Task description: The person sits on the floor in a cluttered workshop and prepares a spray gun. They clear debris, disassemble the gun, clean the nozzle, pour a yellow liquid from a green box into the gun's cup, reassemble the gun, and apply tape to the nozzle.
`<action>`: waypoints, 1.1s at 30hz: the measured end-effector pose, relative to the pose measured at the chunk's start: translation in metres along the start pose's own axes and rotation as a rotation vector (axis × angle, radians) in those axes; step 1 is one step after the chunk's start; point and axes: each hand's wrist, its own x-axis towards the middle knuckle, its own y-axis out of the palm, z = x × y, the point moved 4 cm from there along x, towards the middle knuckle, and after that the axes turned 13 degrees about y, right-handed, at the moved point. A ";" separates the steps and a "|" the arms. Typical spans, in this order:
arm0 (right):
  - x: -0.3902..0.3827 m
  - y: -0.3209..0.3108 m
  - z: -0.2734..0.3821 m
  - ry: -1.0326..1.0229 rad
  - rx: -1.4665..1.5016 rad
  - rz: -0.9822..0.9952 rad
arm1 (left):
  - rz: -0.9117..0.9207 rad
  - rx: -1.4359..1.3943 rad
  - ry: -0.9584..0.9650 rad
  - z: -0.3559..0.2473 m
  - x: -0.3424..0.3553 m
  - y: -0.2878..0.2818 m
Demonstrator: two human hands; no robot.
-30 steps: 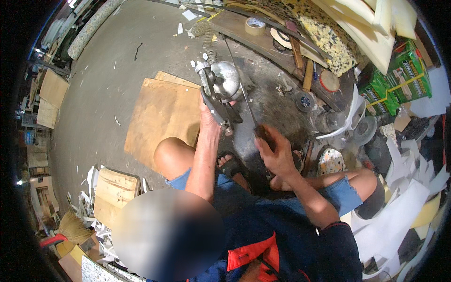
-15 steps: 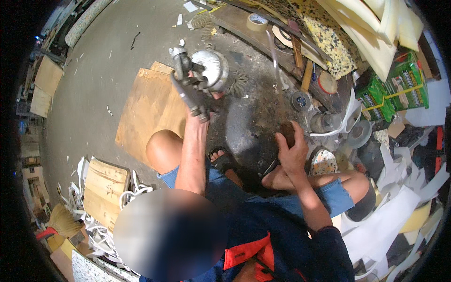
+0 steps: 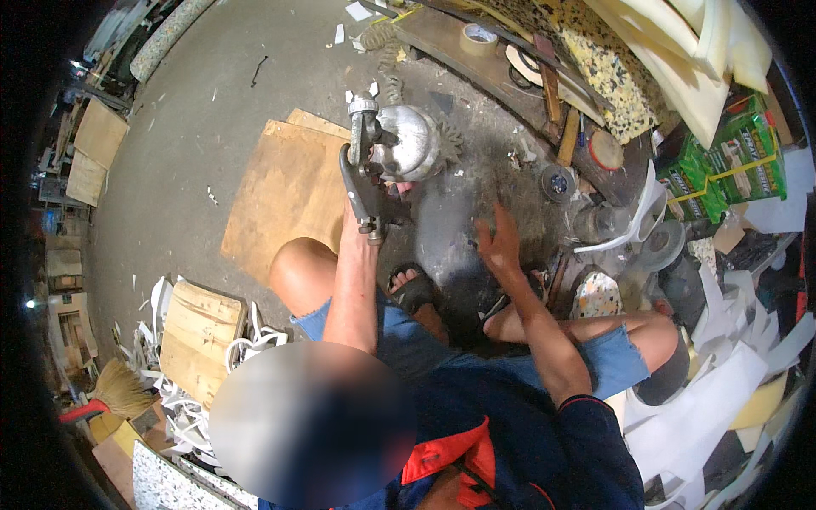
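Spray gun (image 3: 357, 183) front and centre, and the left hand (image 3: 348, 219) had it! Those fingers were clamped around its grip, most of them tucked behind the metal, with just reddish tips peeking out below the silvery cup (image 3: 408, 140). The gun sat out beyond the knees, over the inner edge of the plywood board (image 3: 297, 195), its cup turned to the right. Coiled hose (image 3: 391, 85) ran along the floor just past it.

Over to the right hand (image 3: 501, 246), well apart from the gun, and what a blur at the fingertips! Thumb and forefinger stood apart above the dark floor patch; whether the palm gripped anything, I couldn't tell.

Plenty around the edges, too! A tape roll (image 3: 478, 40) sat on the long wooden plank (image 3: 442, 53) at the top, green packages (image 3: 748, 166) were stacked off to the right, and white foam scraps (image 3: 693, 408) heaped up beside the right knee. Down at the lower left, a straw broom (image 3: 123, 389) lay near more white offcuts (image 3: 189, 421).
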 end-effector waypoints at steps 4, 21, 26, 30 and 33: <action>0.030 -0.072 0.109 -0.441 0.295 -0.067 | 0.090 -0.068 -0.088 0.021 0.006 -0.005; 0.066 0.026 0.249 -0.203 0.422 0.706 | 0.164 0.564 -0.044 -0.102 0.047 -0.114; 0.065 0.141 0.218 0.034 0.550 0.941 | 0.104 0.392 -0.178 -0.010 0.066 -0.200; 0.049 0.209 0.188 0.162 0.488 0.894 | 0.067 0.434 -0.056 0.044 0.074 -0.257; 0.037 0.237 0.181 0.265 0.468 0.881 | -0.008 0.469 -0.041 0.061 0.074 -0.284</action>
